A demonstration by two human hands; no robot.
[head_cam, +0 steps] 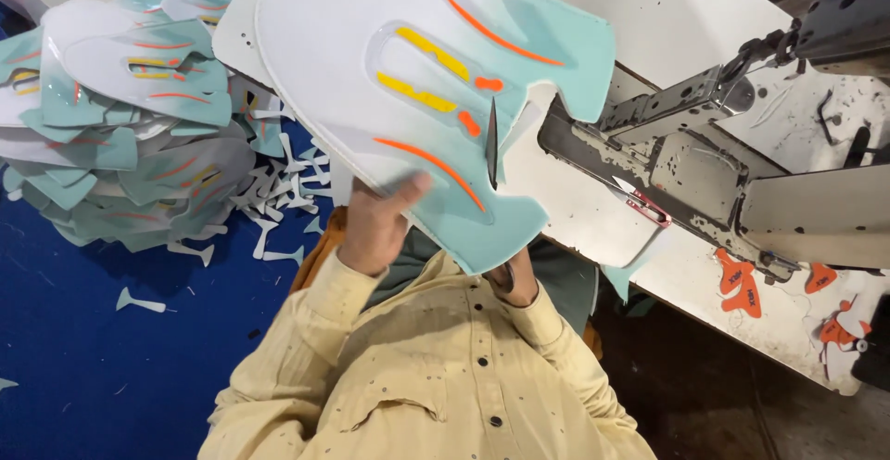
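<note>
While my left hand pinches the shoe upper panel and my right hand, grip unreadable, sits behind it, I'd hold it flat.

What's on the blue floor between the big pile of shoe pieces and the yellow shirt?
In the head view, small white offcuts lie scattered on the blue floor between the pile and the shirt.

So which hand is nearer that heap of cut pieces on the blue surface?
Left. The left hand grips the raised shoe upper nearer the heap; the right hand sits farther off, half hidden under the upper.
</note>
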